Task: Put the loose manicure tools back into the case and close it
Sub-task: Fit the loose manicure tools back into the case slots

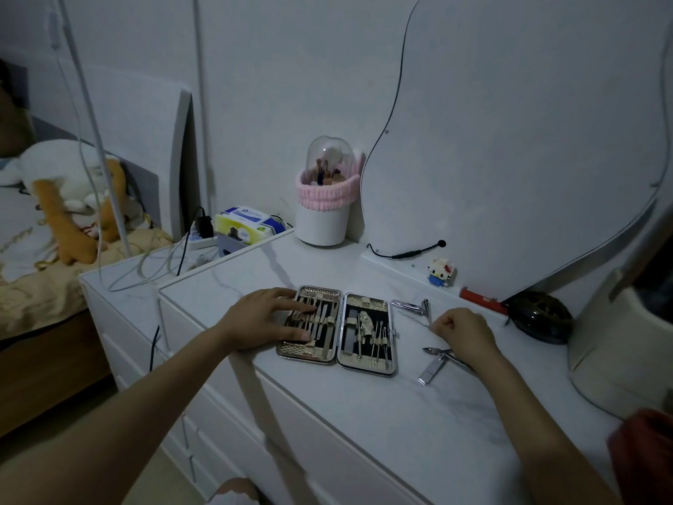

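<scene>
One thin metal tool (415, 320) is pinched by the curled right hand (462, 331), pointing away-left. The open case (337, 329), both halves filled with strapped tools, is pressed by the flat-fingered left hand (267, 318); clippers (413, 306) and nippers (439, 359) are laid beside it.

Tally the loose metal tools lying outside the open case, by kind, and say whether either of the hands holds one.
Nail clippers: 2
Cuticle nippers: 1
Thin probes: 1, pinched by the right hand
Total: 4
The left hand rests flat on the case.
</scene>
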